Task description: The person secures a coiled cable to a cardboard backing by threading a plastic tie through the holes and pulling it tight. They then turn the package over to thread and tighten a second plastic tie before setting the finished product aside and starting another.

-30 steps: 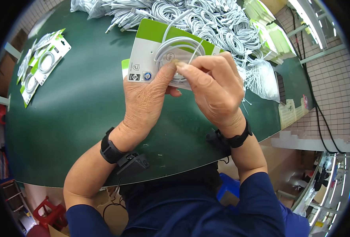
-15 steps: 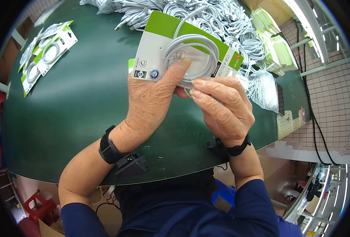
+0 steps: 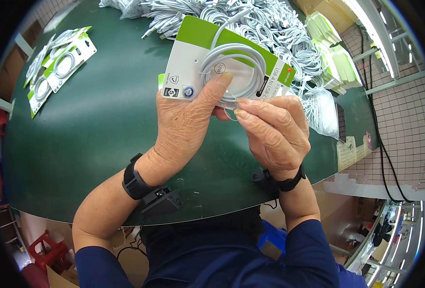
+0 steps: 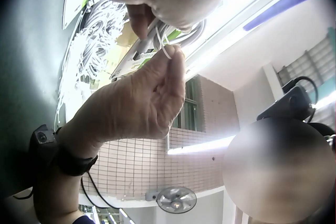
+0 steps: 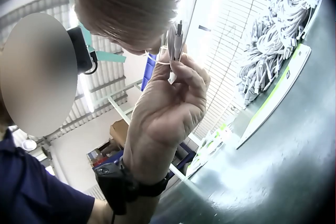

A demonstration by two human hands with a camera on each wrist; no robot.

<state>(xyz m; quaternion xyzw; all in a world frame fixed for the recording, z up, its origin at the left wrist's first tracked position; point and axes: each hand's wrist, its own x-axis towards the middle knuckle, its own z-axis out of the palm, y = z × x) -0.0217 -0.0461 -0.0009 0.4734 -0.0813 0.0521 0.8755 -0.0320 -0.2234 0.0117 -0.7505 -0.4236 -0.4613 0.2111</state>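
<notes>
In the head view a white and green card (image 3: pixel 186 72) is held tilted above the table, with a coiled grey-white cable (image 3: pixel 259 72) lying against its front. The left hand (image 3: pixel 186 117) grips card and cable, thumb across the coil and fingers behind the card. At the card's lower edge the right hand (image 3: pixel 279 129) pinches a thin white tie (image 3: pixel 228 114) between thumb and forefinger. The left wrist view shows that tie (image 4: pixel 161 43) looping up from the right fingertips. A cable connector (image 5: pixel 179 37) hangs beside the hands in the right wrist view.
Several carded cables (image 3: pixel 63 65) lie on the green table (image 3: pixel 87 144) at the left. A large heap of cables (image 3: pixel 275 33) spreads along the back. Stacks of green-white cards (image 3: pixel 342 67) and a clear bag of ties (image 3: pixel 323 113) are at the right.
The right hand has moved from over the coil down to the card's lower edge, where it pinches the tie. The thumb of the left hand still presses the coil.
</notes>
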